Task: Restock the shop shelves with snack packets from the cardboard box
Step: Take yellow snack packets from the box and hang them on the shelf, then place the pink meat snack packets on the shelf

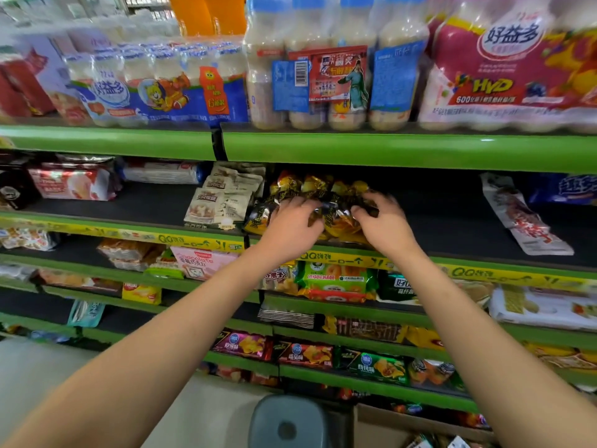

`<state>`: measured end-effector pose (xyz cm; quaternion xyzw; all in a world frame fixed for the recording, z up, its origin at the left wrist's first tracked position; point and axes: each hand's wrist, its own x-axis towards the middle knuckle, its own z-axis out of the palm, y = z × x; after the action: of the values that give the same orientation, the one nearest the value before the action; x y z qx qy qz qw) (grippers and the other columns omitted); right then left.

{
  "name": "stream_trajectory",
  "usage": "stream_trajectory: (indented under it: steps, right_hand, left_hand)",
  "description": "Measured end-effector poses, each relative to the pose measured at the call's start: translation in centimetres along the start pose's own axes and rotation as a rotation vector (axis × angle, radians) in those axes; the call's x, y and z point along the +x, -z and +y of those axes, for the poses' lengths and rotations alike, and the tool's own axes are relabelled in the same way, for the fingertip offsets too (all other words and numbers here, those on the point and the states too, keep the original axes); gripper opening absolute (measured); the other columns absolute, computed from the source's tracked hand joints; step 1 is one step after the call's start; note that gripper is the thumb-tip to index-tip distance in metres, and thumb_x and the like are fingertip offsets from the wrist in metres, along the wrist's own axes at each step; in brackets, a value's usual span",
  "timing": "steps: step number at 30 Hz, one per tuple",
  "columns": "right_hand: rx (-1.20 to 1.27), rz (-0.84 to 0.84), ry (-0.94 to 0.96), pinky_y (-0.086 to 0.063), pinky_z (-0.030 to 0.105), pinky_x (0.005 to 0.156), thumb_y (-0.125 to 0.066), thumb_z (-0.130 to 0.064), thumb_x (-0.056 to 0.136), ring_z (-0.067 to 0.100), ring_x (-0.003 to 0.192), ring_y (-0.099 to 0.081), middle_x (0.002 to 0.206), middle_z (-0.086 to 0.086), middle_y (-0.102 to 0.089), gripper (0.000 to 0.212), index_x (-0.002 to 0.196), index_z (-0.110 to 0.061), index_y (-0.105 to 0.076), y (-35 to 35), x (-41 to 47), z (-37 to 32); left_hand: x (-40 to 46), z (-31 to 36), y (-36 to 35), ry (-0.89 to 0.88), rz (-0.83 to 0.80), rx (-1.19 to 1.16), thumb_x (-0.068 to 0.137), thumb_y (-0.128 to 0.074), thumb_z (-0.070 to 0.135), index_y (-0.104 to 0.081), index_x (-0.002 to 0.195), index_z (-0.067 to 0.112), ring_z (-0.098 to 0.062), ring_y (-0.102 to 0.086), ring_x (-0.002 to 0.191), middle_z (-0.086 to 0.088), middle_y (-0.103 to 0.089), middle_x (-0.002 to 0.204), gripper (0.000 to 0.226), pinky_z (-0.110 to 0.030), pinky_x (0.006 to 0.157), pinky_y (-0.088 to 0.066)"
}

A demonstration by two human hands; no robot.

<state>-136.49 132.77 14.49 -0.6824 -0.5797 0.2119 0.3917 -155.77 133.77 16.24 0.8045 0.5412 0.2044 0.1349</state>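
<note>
Both hands up at the second shelf (452,221), a dark flat board with a glossy green front lip. Left hand (290,227) and right hand (384,224) have their fingers curled into a crinkly heap of shiny yellow-and-black snack packets (310,189), gripping them at the shelf's front edge, just right of a stack of pale matte pouches (219,202). The packets bulge up behind the knuckles; the fingertips are buried in foil and blurred. Down at the bottom edge, a corner of the brown cardboard box (387,428) is cut off, beside a grey round stool (287,421).
</note>
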Motion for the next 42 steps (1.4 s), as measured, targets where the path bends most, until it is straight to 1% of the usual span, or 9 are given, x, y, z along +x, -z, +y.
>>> stream_trajectory:
  steps: [5, 13, 20, 24, 27, 31, 34, 36, 42]
  right_hand:
    - [-0.050, 0.084, 0.120, -0.037, 0.031, 0.103, -0.062, -0.034, 0.092, 0.025, 0.126, -0.048, 0.131, 0.005, -0.053, 0.042, 0.131, -0.017, -0.058, 1.4, -4.8, -0.8]
    - [-0.068, 0.101, 0.036, -0.033, 0.012, 0.086, -0.062, -0.030, 0.093, 0.002, 0.108, -0.046, 0.115, -0.015, -0.049, 0.024, 0.117, -0.030, -0.057, 2.3, -16.1, 1.2]
    - [-0.059, -0.032, -0.270, -0.047, 0.031, 0.087, -0.063, -0.023, 0.094, 0.014, 0.103, -0.057, 0.109, -0.006, -0.058, 0.019, 0.112, -0.021, -0.060, 1.7, -25.7, 8.9]
    - [-0.048, -0.118, -0.495, -0.051, 0.028, 0.080, -0.064, -0.020, 0.094, 0.016, 0.093, -0.062, 0.107, 0.003, -0.064, 0.020, 0.113, -0.014, -0.062, 1.0, -30.4, 14.4]
    - [-0.050, -0.139, -0.623, -0.044, 0.009, 0.062, -0.063, -0.021, 0.094, 0.004, 0.077, -0.058, 0.094, -0.002, -0.064, 0.018, 0.111, -0.017, -0.064, 1.1, -33.8, 18.6]
    - [0.004, -0.171, -0.760, -0.044, 0.008, 0.061, -0.062, -0.023, 0.095, 0.002, 0.083, -0.060, 0.104, -0.004, -0.063, 0.019, 0.112, -0.014, -0.062, 3.1, -37.5, 24.0]
    - [0.038, -0.163, -0.845, -0.050, 0.025, 0.085, -0.062, -0.020, 0.095, 0.015, 0.098, -0.062, 0.106, -0.003, -0.062, 0.019, 0.112, -0.013, -0.064, 5.5, -40.0, 28.4]
    - [0.057, -0.171, -0.903, -0.049, 0.035, 0.092, -0.062, -0.022, 0.095, 0.018, 0.103, -0.061, 0.107, -0.002, -0.064, 0.019, 0.112, -0.014, -0.065, 7.3, -41.6, 31.8]
    - [0.207, -0.170, -1.042, -0.044, 0.028, 0.085, -0.066, -0.020, 0.091, 0.017, 0.097, -0.062, 0.100, -0.003, -0.068, 0.011, 0.101, -0.017, -0.068, 12.2, -46.0, 44.3]
  left_hand:
    - [-3.4, 1.3, 1.1, -0.096, 0.023, -0.118, 0.098, -0.051, 0.033, -0.052, 0.137, 0.023, -0.018, -0.044, 0.130, 0.000, -0.053, 0.137, 0.041, -0.030, 0.102, -0.034]
    - [-9.7, 0.2, -2.3, -0.052, -0.154, -0.379, 0.096, -0.055, 0.030, -0.061, 0.119, 0.027, -0.014, -0.062, 0.098, 0.007, -0.065, 0.114, 0.024, -0.030, 0.083, -0.050]
    - [-15.3, 0.1, -11.5, 0.028, -0.428, -0.418, 0.095, -0.056, 0.032, -0.060, 0.099, 0.042, 0.001, -0.055, 0.070, 0.020, -0.061, 0.098, 0.011, -0.015, 0.058, -0.043]
    - [-18.1, 1.2, -17.8, 0.081, -0.578, -0.432, 0.093, -0.059, 0.029, -0.062, 0.095, 0.037, -0.007, -0.060, 0.083, 0.015, -0.065, 0.094, 0.008, -0.025, 0.070, -0.043]
    - [-20.2, 2.5, -22.8, 0.133, -0.700, -0.431, 0.092, -0.060, 0.024, -0.062, 0.092, 0.032, -0.011, -0.059, 0.082, 0.008, -0.067, 0.093, 0.008, -0.022, 0.065, -0.041]
    - [-22.9, 5.4, -29.3, 0.186, -0.873, -0.334, 0.095, -0.058, 0.020, -0.069, 0.106, 0.019, -0.014, -0.059, 0.093, -0.003, -0.069, 0.112, 0.016, -0.025, 0.083, -0.043]
    - [-24.5, 8.6, -34.0, 0.245, -0.954, -0.285, 0.097, -0.055, 0.019, -0.068, 0.112, 0.013, -0.022, -0.060, 0.109, -0.007, -0.067, 0.120, 0.021, -0.032, 0.102, -0.041]
    - [-25.6, 11.3, -37.2, 0.281, -1.001, -0.264, 0.099, -0.055, 0.020, -0.066, 0.117, 0.012, -0.021, -0.059, 0.110, -0.007, -0.065, 0.123, 0.023, -0.028, 0.093, -0.043]
    - [-29.6, 19.4, -47.5, 0.549, -1.128, -0.270, 0.100, -0.054, 0.020, -0.063, 0.104, 0.013, -0.021, -0.059, 0.090, -0.007, -0.061, 0.104, 0.012, -0.028, 0.072, -0.048]
